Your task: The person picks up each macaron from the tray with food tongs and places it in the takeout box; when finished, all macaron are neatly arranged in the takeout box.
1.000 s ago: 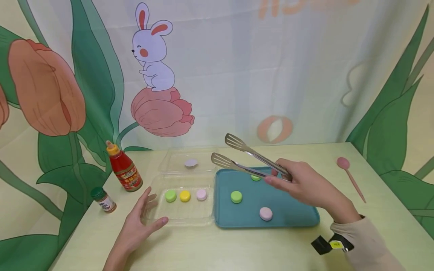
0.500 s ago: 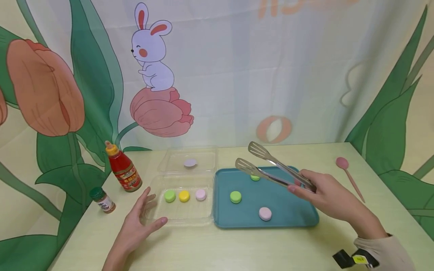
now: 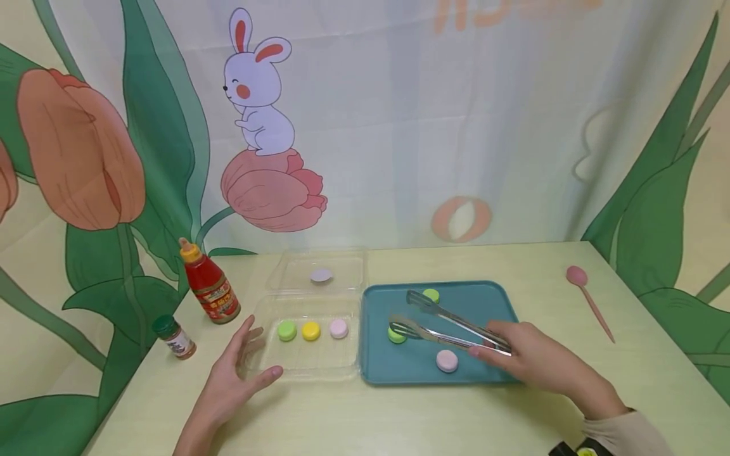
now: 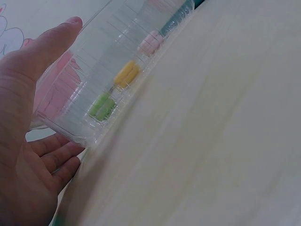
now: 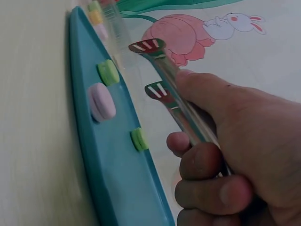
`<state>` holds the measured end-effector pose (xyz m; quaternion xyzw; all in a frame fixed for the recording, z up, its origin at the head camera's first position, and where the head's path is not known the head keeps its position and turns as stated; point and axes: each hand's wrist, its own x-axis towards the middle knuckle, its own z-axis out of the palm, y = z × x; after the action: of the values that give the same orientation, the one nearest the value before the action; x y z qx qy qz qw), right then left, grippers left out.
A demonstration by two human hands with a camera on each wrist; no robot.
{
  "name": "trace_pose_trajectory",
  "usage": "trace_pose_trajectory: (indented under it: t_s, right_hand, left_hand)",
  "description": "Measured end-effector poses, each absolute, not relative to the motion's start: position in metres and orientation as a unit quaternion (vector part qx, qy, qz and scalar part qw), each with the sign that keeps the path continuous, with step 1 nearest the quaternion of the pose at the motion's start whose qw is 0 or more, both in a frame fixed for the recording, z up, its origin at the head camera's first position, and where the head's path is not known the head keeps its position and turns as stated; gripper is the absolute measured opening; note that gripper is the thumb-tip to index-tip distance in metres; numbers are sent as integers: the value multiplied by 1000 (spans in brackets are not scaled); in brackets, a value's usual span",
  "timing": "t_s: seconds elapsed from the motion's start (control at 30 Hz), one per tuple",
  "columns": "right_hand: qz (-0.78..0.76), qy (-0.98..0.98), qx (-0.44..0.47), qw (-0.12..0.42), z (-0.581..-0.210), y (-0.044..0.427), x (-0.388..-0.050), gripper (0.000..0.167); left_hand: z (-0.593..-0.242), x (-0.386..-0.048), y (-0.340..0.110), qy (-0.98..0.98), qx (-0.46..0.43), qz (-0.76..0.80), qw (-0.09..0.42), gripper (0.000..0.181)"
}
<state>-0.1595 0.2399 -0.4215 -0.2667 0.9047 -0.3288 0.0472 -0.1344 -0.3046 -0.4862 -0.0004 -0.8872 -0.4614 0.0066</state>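
My right hand (image 3: 530, 358) grips a pair of metal tongs (image 3: 456, 342), whose spread slotted tips hang over the blue tray (image 3: 467, 373). One tip partly covers a green macaron (image 3: 396, 335) in the head view. Also on the tray are a pink macaron (image 3: 447, 361) and, farther back, a second green macaron (image 3: 431, 295). My left hand (image 3: 228, 373), fingers extended, is at the left side of a clear plastic box (image 3: 302, 364); whether it touches is hard to tell. Inside the box a green macaron (image 4: 102, 107), a yellow macaron (image 4: 127, 74) and a pale pink macaron (image 4: 150, 43) sit in a row.
The box's clear lid (image 3: 285, 275) lies folded back, with a pale oval sticker on it. A red sauce bottle (image 3: 211, 285) and a small green-capped jar (image 3: 173, 337) stand at left. A pink spoon (image 3: 587, 297) lies at right. A printed curtain hangs behind the table.
The tongs in my right hand first moved right, away from the box, then came down lower over the tray. My left hand and the macarons have stayed in place.
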Motion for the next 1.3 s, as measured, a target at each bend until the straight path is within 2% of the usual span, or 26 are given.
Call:
trace_pose_trajectory:
  t_s: [0.27,0.53,1.07,1.3]
  right_hand:
    - [-291,914,-269,91,-424,227,-166,39]
    - [-280,915,-261,130,-422,219,-169,41]
    - [-301,902,-282,127,-428,222,-176,37]
    - [-307,901,-293,91,-412,221,-176,34]
  left_hand:
    - [-486,-134,-304,-884,-1,-468,6,119]
    - [-487,-135,-305,-886,-6,-464,12,119]
    - [-484,-136,-304,-884,3,-468,4,120]
    - [-484,-135,-304,-884,16,-466,-8,121]
